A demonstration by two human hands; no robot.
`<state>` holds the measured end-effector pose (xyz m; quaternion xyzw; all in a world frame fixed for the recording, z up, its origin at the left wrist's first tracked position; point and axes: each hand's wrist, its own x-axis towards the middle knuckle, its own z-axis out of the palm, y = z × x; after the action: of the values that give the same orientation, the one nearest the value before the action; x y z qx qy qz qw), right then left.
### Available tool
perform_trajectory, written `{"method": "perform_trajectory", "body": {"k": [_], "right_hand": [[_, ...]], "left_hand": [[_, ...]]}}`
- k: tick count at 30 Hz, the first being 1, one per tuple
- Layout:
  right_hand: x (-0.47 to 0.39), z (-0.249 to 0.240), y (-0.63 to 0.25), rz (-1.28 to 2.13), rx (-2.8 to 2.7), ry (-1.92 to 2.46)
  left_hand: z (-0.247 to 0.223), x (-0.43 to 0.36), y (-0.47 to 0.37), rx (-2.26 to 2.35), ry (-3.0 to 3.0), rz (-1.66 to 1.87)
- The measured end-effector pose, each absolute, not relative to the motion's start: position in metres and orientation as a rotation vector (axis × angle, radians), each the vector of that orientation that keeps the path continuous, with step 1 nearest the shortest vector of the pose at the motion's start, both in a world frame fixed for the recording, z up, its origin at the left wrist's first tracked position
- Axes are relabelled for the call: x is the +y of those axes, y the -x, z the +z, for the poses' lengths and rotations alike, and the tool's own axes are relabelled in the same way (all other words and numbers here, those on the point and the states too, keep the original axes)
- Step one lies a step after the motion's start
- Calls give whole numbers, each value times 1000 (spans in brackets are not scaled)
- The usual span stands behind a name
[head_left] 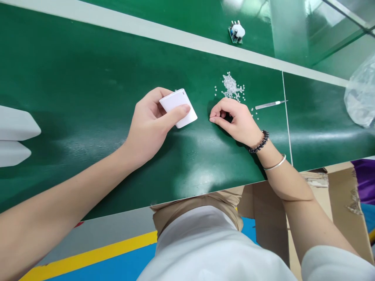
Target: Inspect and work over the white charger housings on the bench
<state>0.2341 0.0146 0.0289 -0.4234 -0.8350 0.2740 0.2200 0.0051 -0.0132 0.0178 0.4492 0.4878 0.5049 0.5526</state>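
My left hand [155,121] holds a small white square housing [178,102], thumb on its face, above the green table. A small dark slot shows near the housing's upper corner. To the right, my right hand [234,119] is closed in a pinch, thumb and forefinger pressed together; anything between the fingertips is too small to make out. Just beyond that hand lies a pile of small clear pieces [231,86], with a few scattered around it. Metal tweezers [268,105] rest on the table to the right of the pile.
A small circuit board assembly [236,32] with a white round part stands at the back of the green table [73,78]. White pointed pieces [17,124] lie at the left edge. A clear plastic bag [361,93] is at far right, and cardboard [345,203] stands below the table edge.
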Motion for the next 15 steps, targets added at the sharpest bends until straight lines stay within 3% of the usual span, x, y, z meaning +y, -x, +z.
{"method": "perform_trajectory", "body": {"k": [15], "right_hand": [[10, 28, -232, 730, -2267, 1202]], "left_hand": [[19, -13, -5, 1147, -1073, 1175]]}}
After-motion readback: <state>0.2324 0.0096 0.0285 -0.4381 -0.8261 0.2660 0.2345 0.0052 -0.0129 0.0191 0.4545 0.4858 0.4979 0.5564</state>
